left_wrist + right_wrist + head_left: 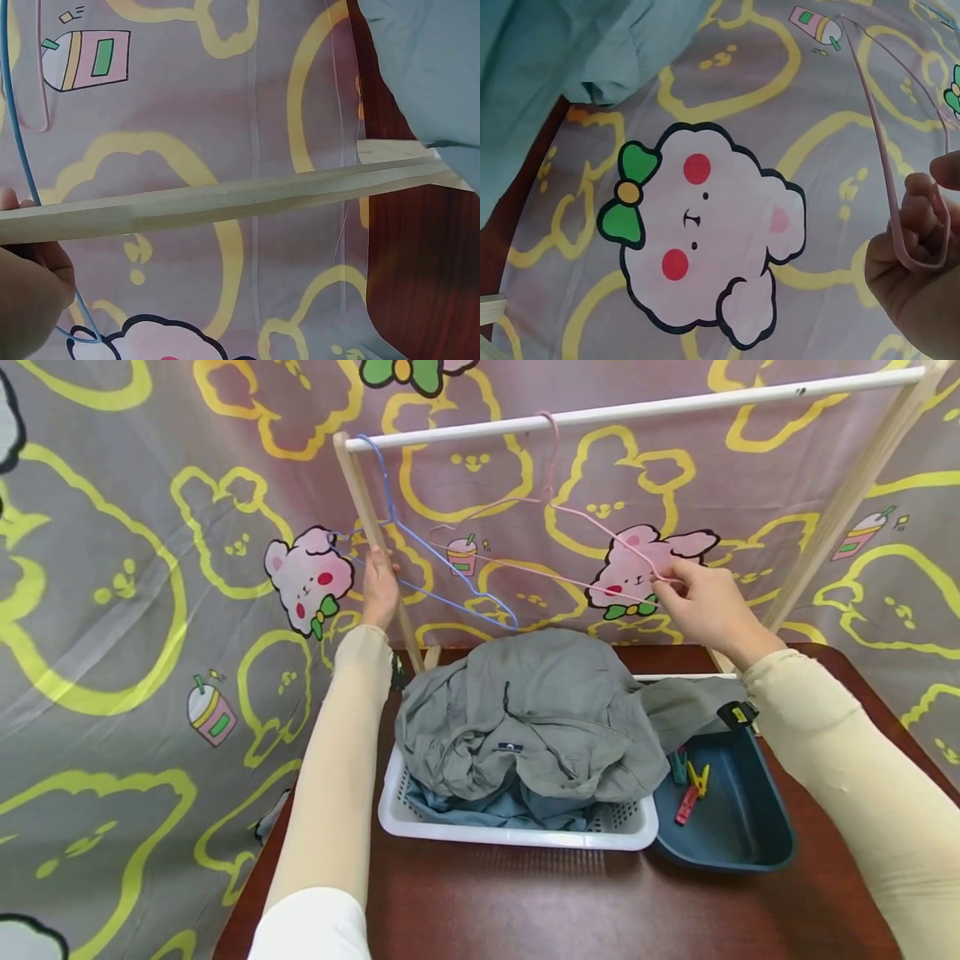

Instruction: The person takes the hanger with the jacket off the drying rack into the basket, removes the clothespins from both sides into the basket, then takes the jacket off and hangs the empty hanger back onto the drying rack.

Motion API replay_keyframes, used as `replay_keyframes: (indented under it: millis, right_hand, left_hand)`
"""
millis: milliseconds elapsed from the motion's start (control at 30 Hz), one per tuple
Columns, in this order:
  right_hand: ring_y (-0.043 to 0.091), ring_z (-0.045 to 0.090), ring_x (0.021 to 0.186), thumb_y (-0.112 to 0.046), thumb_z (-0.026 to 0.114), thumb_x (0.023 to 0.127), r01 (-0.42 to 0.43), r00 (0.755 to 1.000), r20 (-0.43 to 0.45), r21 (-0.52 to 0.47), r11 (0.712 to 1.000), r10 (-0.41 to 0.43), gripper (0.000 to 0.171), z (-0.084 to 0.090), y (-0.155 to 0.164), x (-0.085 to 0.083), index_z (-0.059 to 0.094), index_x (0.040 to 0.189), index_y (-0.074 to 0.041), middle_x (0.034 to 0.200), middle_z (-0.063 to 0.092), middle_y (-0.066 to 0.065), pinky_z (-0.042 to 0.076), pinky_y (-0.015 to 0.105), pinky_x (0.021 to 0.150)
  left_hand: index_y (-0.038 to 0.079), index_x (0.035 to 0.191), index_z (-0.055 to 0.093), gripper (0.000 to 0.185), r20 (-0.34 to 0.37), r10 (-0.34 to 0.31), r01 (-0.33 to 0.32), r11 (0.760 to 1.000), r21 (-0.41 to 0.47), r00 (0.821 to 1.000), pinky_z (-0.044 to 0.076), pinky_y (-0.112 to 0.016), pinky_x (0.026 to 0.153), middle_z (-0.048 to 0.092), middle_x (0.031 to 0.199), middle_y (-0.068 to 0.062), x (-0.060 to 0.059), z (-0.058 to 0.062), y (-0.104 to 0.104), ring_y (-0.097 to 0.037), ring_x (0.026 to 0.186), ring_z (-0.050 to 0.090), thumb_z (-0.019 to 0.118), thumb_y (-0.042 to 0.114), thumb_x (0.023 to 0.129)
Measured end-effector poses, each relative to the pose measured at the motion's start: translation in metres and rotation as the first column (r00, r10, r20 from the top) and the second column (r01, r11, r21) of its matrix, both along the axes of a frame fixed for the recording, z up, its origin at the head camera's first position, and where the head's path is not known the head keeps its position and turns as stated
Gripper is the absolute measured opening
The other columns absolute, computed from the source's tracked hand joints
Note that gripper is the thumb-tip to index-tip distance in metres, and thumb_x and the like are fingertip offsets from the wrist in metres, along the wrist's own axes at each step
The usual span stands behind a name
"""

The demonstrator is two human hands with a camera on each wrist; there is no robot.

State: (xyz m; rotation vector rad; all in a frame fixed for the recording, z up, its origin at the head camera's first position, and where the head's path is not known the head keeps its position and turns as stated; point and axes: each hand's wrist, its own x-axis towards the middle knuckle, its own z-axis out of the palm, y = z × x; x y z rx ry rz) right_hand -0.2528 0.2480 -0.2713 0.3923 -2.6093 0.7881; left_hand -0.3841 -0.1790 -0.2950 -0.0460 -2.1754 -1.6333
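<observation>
My left hand (381, 589) grips the left wooden post (363, 502) of a clothes rack, its fingers curled round the wood. Beside it, a blue hanger (386, 477) hangs by its hook at the left end of the white rail (675, 407); in the left wrist view its wire passes behind the post (180, 204). Farther right along the rail hangs a pink hanger (556, 443). My right hand (708, 606) pinches its right corner, and in the right wrist view the curled fingers lie around the pink wire (877, 135). Both hangers are bare.
Below, a heaped grey garment (547, 693) fills a white basket (517, 837), over blue cloth (510, 802). Its strap with a black buckle (738, 714) reaches over a dark blue bin (750, 856) containing several clothespins (686, 806). A patterned curtain (135, 635) surrounds the brown table (525, 902).
</observation>
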Motion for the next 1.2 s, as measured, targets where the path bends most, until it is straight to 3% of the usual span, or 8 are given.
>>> replay_keyframes:
  millis: [300, 467, 667, 800, 933, 1067, 1133, 1200]
  right_hand:
    - [0.028, 0.048, 0.082, -0.023, 0.047, 0.094, 0.078, 0.996, 0.038, -0.074, 0.994, -0.075, 0.033, -0.014, 0.014, 0.014, 0.055, 0.114, 0.002, 0.095, 0.052, 0.016, 0.034, 0.040, 0.067]
    - [0.038, 0.050, 0.099, -0.034, 0.055, 0.093, 0.042, 0.983, 0.180, 0.020, 0.999, -0.045, 0.053, -0.022, 0.032, 0.026, 0.045, 0.124, 0.009, 0.109, 0.049, 0.024, 0.039, 0.054, 0.081]
    - [0.050, 0.037, 0.115, -0.037, 0.061, 0.091, -0.084, 0.930, 0.367, 0.260, 0.962, -0.018, 0.072, -0.038, 0.055, 0.034, 0.036, 0.132, 0.017, 0.124, 0.043, 0.036, 0.030, 0.063, 0.092]
    - [0.052, 0.036, 0.117, -0.032, 0.066, 0.089, -0.189, 0.875, 0.484, 0.312, 0.931, 0.015, 0.086, -0.050, 0.066, 0.036, 0.017, 0.142, 0.016, 0.127, 0.043, 0.035, 0.031, 0.062, 0.092]
    - [0.053, 0.041, 0.113, -0.030, 0.073, 0.082, -0.236, 0.835, 0.550, 0.328, 0.915, 0.018, 0.088, -0.065, 0.073, 0.033, 0.023, 0.141, 0.012, 0.127, 0.040, 0.037, 0.037, 0.061, 0.087]
    - [0.051, 0.051, 0.099, -0.029, 0.081, 0.072, -0.262, 0.840, 0.542, 0.396, 0.880, 0.006, 0.083, -0.081, 0.074, 0.028, 0.039, 0.131, 0.010, 0.119, 0.041, 0.040, 0.043, 0.058, 0.078]
    - [0.048, 0.053, 0.093, -0.026, 0.084, 0.067, -0.275, 0.842, 0.539, 0.425, 0.863, 0.002, 0.087, -0.089, 0.070, 0.025, 0.038, 0.132, 0.009, 0.116, 0.043, 0.039, 0.045, 0.056, 0.076]
    - [0.047, 0.054, 0.090, -0.023, 0.085, 0.064, -0.281, 0.845, 0.535, 0.446, 0.850, -0.001, 0.091, -0.095, 0.066, 0.023, 0.037, 0.134, 0.009, 0.115, 0.043, 0.039, 0.046, 0.055, 0.073]
  left_hand:
    - [0.003, 0.126, 0.044, 0.051, 0.040, -0.014, 0.014, 1.000, 0.013, 0.999, 0.037, -0.028, 0.086, 0.051, 0.115, -0.020, -0.001, 0.002, -0.004, -0.028, 0.106, 0.048, 0.017, 0.040, 0.104]
    - [0.001, 0.125, 0.047, 0.049, 0.063, 0.025, -0.023, 0.999, -0.037, 0.998, 0.037, -0.029, 0.086, 0.049, 0.107, -0.014, 0.007, 0.009, -0.009, -0.021, 0.096, 0.046, 0.023, 0.038, 0.104]
    - [-0.001, 0.128, 0.045, 0.042, 0.070, 0.104, -0.091, 0.982, -0.163, 0.992, 0.036, -0.029, 0.093, 0.050, 0.117, -0.013, 0.027, 0.017, -0.017, -0.022, 0.105, 0.047, 0.035, 0.031, 0.102]
    - [0.000, 0.124, 0.045, 0.038, 0.160, 0.085, -0.037, 0.960, -0.278, 0.983, 0.039, -0.035, 0.087, 0.049, 0.117, -0.015, 0.050, 0.010, -0.023, -0.026, 0.101, 0.048, 0.038, 0.028, 0.100]
    - [0.002, 0.109, 0.046, 0.031, 0.270, 0.027, 0.092, 0.904, -0.418, 0.962, 0.039, -0.036, 0.072, 0.049, 0.099, -0.013, 0.069, -0.010, -0.023, -0.025, 0.083, 0.047, 0.038, 0.030, 0.099]
    - [0.004, 0.100, 0.046, 0.033, 0.386, -0.083, 0.272, 0.842, -0.466, 0.919, 0.037, -0.034, 0.066, 0.049, 0.090, -0.012, 0.079, -0.033, -0.018, -0.024, 0.073, 0.045, 0.039, 0.036, 0.100]
    - [0.004, 0.108, 0.047, 0.037, 0.483, -0.155, 0.397, 0.798, -0.454, 0.862, 0.042, -0.037, 0.072, 0.052, 0.100, -0.014, 0.082, -0.041, -0.012, -0.025, 0.081, 0.050, 0.042, 0.040, 0.099]
    - [0.003, 0.127, 0.042, 0.050, 0.584, -0.210, 0.524, 0.729, -0.441, 0.784, 0.042, -0.042, 0.085, 0.050, 0.119, -0.018, 0.085, -0.048, -0.004, -0.029, 0.100, 0.052, 0.045, 0.044, 0.098]
